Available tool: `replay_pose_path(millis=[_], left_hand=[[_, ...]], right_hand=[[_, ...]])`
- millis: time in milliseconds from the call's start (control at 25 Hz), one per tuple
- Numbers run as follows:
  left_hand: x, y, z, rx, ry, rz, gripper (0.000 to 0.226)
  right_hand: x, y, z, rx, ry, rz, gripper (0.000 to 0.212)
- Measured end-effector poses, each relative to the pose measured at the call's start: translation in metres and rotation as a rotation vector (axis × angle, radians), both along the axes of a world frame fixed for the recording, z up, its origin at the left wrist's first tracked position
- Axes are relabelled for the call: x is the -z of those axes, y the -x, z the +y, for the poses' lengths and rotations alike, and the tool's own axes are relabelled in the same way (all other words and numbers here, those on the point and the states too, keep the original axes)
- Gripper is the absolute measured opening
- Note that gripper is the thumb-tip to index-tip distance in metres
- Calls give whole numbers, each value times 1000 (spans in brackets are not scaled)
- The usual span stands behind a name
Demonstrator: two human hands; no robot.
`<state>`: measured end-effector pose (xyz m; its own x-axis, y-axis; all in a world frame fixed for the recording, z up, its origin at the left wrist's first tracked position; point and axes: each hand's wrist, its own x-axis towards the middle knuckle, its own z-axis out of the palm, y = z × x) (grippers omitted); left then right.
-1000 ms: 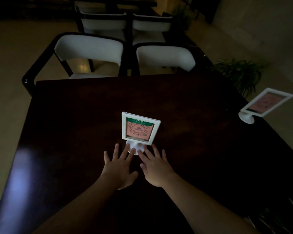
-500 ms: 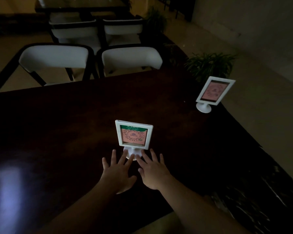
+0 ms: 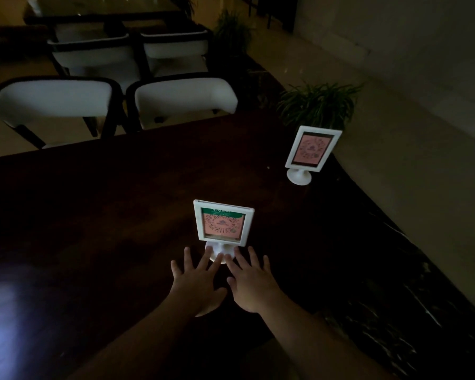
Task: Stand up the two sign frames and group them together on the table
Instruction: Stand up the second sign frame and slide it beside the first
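Note:
A white sign frame (image 3: 223, 223) with a pink and green card stands upright on its round foot in the middle of the dark table (image 3: 99, 204). My left hand (image 3: 196, 281) and my right hand (image 3: 251, 281) lie flat on the table just in front of it, fingers spread, fingertips touching the foot. Neither hand holds anything. A second white sign frame (image 3: 311, 149) with a pink card stands upright near the table's right edge, well apart from the first one.
Two white-backed chairs (image 3: 184, 97) stand at the table's far edge, with more chairs and another table behind them. A potted plant (image 3: 318, 102) sits on the floor beyond the far right corner. The table's right edge runs close to the second frame.
The view has turned to the right, so the second frame now sits nearer the middle of the picture. Both hands stay flat at the near frame's foot.

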<state>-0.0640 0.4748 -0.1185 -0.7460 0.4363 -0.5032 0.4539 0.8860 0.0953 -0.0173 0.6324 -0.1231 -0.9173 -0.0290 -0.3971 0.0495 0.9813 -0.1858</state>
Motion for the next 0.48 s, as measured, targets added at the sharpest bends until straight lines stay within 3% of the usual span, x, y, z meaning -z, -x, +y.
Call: replay_pose_path(millis=[480], left_hand=[[17, 79, 65, 67, -123, 35, 87]], right_hand=[[8, 67, 68, 48, -53, 48, 61]])
